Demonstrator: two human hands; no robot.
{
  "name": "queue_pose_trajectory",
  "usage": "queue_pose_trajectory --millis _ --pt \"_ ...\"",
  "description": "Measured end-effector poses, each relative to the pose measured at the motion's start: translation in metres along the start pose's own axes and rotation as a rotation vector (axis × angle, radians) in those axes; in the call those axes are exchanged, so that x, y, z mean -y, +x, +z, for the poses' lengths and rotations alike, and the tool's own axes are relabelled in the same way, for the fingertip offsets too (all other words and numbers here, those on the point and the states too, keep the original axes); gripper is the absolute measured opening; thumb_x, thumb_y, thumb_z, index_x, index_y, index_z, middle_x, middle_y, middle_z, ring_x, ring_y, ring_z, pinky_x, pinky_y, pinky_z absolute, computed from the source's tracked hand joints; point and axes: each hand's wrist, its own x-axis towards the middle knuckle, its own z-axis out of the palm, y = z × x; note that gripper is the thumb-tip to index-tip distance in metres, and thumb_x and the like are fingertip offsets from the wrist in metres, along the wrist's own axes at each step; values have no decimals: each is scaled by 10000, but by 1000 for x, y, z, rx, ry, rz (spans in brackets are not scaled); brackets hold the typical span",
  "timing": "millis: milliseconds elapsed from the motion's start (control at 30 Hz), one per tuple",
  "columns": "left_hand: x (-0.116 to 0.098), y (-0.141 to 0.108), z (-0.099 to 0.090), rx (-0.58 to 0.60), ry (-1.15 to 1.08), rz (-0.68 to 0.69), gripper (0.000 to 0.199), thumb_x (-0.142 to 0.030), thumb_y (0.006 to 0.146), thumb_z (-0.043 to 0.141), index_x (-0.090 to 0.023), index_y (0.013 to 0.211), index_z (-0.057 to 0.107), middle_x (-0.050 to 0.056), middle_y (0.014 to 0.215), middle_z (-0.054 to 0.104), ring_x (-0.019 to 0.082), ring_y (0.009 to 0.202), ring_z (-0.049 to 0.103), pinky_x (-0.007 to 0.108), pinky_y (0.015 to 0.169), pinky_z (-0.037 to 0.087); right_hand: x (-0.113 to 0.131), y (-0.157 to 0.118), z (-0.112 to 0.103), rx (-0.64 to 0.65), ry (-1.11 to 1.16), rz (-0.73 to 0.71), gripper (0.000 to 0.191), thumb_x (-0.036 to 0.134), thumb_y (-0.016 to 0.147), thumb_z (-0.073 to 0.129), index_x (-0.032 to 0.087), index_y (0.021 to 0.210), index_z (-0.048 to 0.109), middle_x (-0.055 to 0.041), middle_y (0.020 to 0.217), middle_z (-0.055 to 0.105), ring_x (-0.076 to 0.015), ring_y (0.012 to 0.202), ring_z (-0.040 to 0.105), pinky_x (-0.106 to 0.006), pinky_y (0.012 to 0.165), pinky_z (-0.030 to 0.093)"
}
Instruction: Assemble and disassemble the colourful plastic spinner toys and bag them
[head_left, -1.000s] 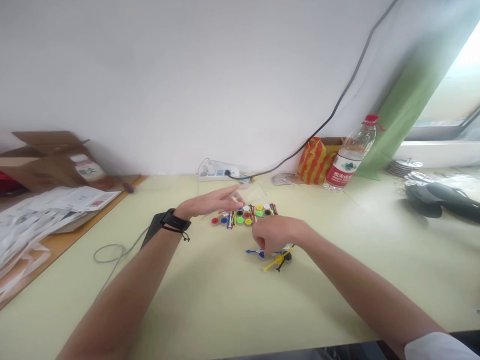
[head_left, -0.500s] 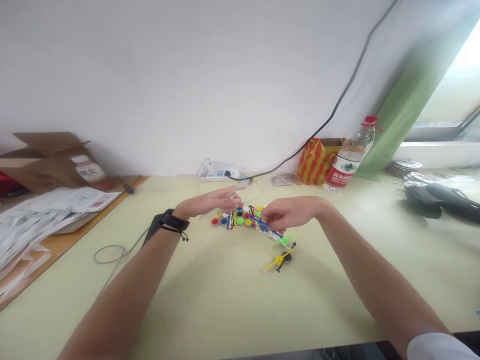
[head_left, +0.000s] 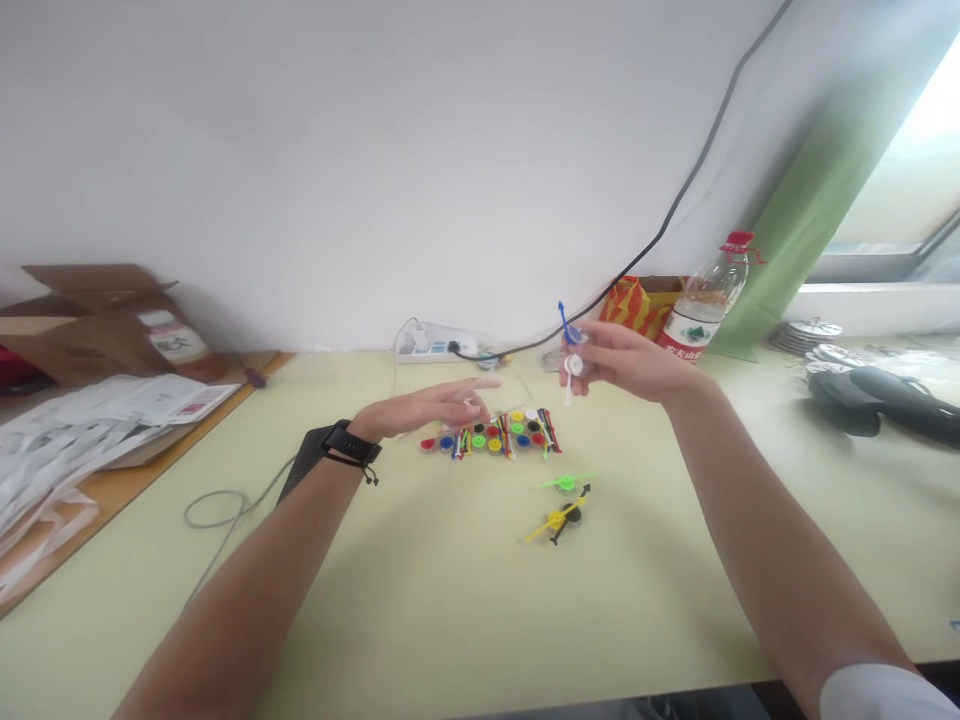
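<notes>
My right hand (head_left: 634, 362) is raised above the table, its fingers pinched on a blue arrow spinner (head_left: 574, 336) and a white arrow spinner (head_left: 573, 366). The blue arrow points up and the white one hangs down. Over the left part of a row of small round bases and arrows (head_left: 495, 445) hovers my left hand (head_left: 420, 408), fingers stretched out; it covers some of them. Below the row lie a green arrow spinner (head_left: 565, 484), a yellow arrow spinner (head_left: 553, 520) and a black arrow spinner (head_left: 574, 514), the last two overlapping.
A power strip (head_left: 435, 345) lies by the wall. At the back right stand a striped bag (head_left: 630, 303) and a large bottle (head_left: 686, 325). A dark handheld device (head_left: 885, 395) rests at far right. White packets (head_left: 142, 420), a box (head_left: 90, 320) and another bottle (head_left: 176, 342) are at left.
My right hand has risen up and to the right from the row, taking the blue and white spinners off the table. My left hand stays nearly in place.
</notes>
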Motion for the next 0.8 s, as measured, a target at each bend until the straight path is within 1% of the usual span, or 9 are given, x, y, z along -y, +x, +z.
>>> queue_pose_trajectory --millis 67,133,267,333,400,500,600,700,800 --pt "0 4 4 5 -26 36 721 -555 1005 560 -293 1627 308 119 1256 633 222 972 590 359 895 443 -2 6 3 -112 44 -55 320 489 902 734 216 969 581 -41 874 721 -197 804 731 -362 791 595" --pt "1 7 9 1 -57 73 718 -543 998 580 -289 1620 328 123 1254 640 227 979 595 362 901 440 -3 11 9 -184 60 -72 327 490 882 755 215 959 596 -51 897 738 -208 843 749 -389 850 611" --pt "0 13 17 -13 -148 110 697 -496 1009 570 -276 1623 324 138 1272 639 241 1005 598 369 876 436 -3 17 22 -223 23 -61 350 488 841 796 208 962 625 -60 888 754 -221 874 754 -421 897 612" --pt "0 16 20 -22 -232 125 706 -476 1006 570 -265 1628 310 144 1273 634 238 979 603 372 866 436 -3 20 27 -261 -30 -71 363 500 826 801 203 954 635 -54 870 751 -210 872 739 -403 894 599" --pt "0 18 23 -34 -312 136 726 -457 994 584 -259 1632 299 147 1286 625 234 967 606 381 887 437 -3 22 31 -301 -87 -82 370 517 822 790 199 941 642 -51 871 747 -200 882 719 -376 890 580" --pt "0 21 28 -44 -383 146 734 -435 982 599 -243 1628 307 148 1278 626 225 946 603 383 905 432 -1 23 37 -292 -167 -65 344 513 842 753 196 924 647 -54 891 749 -205 915 696 -354 881 546" --pt "-3 23 32 -19 -396 173 742 -443 977 611 -241 1626 312 139 1230 640 206 888 592 378 883 435 3 20 42 -263 -236 -42 286 468 867 725 203 942 646 -54 897 755 -221 950 681 -345 865 513" --pt "-4 25 33 -1 -375 188 739 -464 970 624 -259 1618 334 131 1211 634 210 892 592 384 879 443 6 16 45 -234 -247 -47 241 424 885 713 208 967 647 -62 934 767 -230 1005 677 -353 905 490" --pt "-2 25 32 -7 -378 160 725 -474 966 623 -271 1608 353 131 1237 614 206 902 583 371 855 444 6 17 46 -210 -248 -78 258 444 883 722 203 940 652 -73 972 763 -230 1011 674 -370 938 486"
